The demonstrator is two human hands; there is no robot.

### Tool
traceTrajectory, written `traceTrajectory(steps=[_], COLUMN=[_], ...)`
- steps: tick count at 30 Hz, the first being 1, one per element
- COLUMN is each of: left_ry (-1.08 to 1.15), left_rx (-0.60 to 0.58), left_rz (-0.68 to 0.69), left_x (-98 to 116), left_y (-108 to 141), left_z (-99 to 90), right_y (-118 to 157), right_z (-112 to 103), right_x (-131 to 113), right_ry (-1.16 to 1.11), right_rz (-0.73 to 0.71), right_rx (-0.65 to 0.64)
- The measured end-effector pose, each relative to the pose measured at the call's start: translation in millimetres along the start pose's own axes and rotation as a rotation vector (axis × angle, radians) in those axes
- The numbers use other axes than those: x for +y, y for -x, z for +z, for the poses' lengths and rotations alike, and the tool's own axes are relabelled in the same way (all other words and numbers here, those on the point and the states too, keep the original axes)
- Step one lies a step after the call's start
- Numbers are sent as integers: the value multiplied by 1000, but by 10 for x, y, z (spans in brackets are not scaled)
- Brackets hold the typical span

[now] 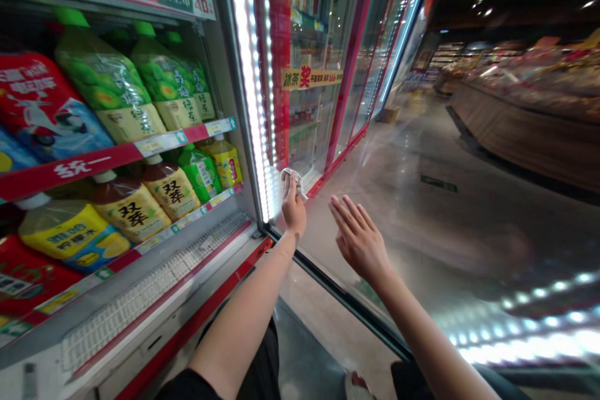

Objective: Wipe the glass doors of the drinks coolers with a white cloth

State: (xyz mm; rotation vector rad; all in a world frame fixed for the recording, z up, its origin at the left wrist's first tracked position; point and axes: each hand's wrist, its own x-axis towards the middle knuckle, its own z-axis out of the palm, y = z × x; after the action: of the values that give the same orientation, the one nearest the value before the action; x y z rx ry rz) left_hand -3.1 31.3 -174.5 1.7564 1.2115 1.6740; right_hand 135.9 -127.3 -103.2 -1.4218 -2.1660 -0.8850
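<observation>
A crumpled whitish cloth (297, 184) is in my left hand (294, 209), its fingers closed on it. That hand reaches forward to the lower part of the open glass door (323, 250), close to the lit cooler frame. Right of it, my right hand (359, 234) is held flat with the fingers stretched out, at the glass. Nothing is in that hand. Whether its palm presses on the pane I cannot tell.
Left stands an open drinks cooler with green-capped bottles (164, 81), brown-labelled bottles (131, 206) and a white wire rack (154, 287). LED strips (255, 75) edge its frame. The door's dark bottom rail (347, 297) runs past my legs. Beyond the glass is a wood-sided display (520, 131).
</observation>
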Motion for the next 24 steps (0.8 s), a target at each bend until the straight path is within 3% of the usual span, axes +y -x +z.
traceTrajectory(steps=[6, 12, 16, 20, 22, 24], left_ry=[-31, -48, -12, -25, -34, -3], left_rx=[-2, 19, 12, 33, 30, 28], left_rz=[-20, 20, -58, 40, 90, 56], left_x=[-25, -118, -208, -141, -108, -111], left_y=[121, -194, -156, -113, -219, -370], left_z=[47, -57, -73, -14, -27, -79], right_y=[-93, -355, -469, -503, -512, -523], right_z=[99, 133, 159, 201, 217, 224], right_x=[-27, -45, -65, -78, -77, -69], right_ry=[-27, -41, -36, -35, -34, -34], right_rz=[-45, -81, -98, -104, -107, -108], right_rx=[-34, -31, -24, -35, -40, -47])
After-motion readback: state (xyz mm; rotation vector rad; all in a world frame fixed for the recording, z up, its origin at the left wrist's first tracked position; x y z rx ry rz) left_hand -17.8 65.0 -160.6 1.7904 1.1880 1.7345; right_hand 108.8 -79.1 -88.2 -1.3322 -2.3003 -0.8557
